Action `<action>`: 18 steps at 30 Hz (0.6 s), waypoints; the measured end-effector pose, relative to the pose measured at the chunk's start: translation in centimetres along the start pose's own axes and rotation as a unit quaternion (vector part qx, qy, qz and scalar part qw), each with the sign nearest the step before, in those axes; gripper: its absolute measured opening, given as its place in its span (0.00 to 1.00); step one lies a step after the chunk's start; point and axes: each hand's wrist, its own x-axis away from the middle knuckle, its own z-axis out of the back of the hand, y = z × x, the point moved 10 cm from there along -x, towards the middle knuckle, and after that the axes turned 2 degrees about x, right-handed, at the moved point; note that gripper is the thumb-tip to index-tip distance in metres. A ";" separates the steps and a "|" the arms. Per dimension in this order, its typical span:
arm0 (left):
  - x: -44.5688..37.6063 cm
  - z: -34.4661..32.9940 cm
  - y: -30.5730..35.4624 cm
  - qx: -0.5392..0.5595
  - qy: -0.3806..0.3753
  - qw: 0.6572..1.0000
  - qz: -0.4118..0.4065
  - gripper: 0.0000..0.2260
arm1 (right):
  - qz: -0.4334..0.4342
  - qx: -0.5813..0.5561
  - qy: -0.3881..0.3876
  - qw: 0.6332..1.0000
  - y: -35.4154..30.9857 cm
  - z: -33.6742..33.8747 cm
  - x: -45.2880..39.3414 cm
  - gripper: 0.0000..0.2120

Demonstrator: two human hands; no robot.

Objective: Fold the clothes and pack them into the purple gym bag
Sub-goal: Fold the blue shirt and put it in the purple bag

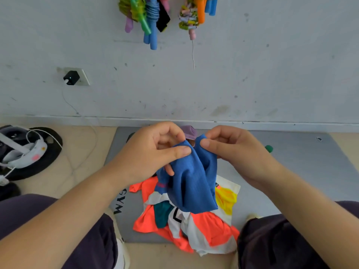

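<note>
Above the heap of clothes (186, 220), the left hand (153, 150) pinches one top corner of the blue garment (191, 183); the right hand (231, 150) pinches the other. It hangs lengthwise, the purple gym bag (189, 131) barely visible behind.

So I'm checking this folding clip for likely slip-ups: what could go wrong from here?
1. Both hands, left hand and right hand, pinch only the top edge of the blue garment, so it may slip or fold unevenly.
2. Its hem hangs onto the orange and white clothes pile and could drag it across the grey mat.
3. The purple bag is mostly hidden behind the hands, so packing may be awkward.
</note>
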 end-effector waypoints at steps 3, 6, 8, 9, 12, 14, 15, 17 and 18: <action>0.0 -0.3 0.4 0.004 0.003 1.000 -0.022 0.07 | 0.006 -0.005 -0.018 1.000 -0.1 -0.7 0.3 0.07; 0.1 -0.7 0.7 0.015 -0.009 0.999 -0.028 0.09 | 0.010 -0.006 -0.041 0.999 -0.1 -1.4 0.6 0.08; 0.2 -1.0 1.0 0.013 -0.016 0.999 -0.036 0.10 | 0.014 -0.009 -0.056 0.998 -0.3 -1.9 0.8 0.08; 0.2 -1.0 1.2 0.015 -0.016 0.999 -0.041 0.10 | 0.016 -0.011 -0.060 0.998 -0.4 -2.1 0.9 0.08; 0.3 -0.9 1.5 0.012 0.006 0.999 -0.053 0.10 | 0.015 -0.025 -0.071 0.997 -0.5 -2.2 1.1 0.08; 0.3 -0.5 1.7 -0.006 0.031 0.998 -0.057 0.09 | 0.017 -0.026 -0.076 0.997 -0.7 -2.2 1.2 0.08; 0.4 -0.3 1.7 -0.014 0.042 0.997 -0.057 0.09 | 0.018 -0.024 -0.076 0.997 -0.7 -2.2 1.2 0.08; 0.4 -0.1 1.7 -0.019 0.055 0.997 -0.056 0.09 | 0.020 -0.027 -0.071 0.997 -0.8 -2.2 1.3 0.08; 0.5 0.0 1.8 -0.018 0.059 0.996 -0.058 0.10 | 0.021 -0.031 -0.069 0.997 -0.8 -2.2 1.4 0.08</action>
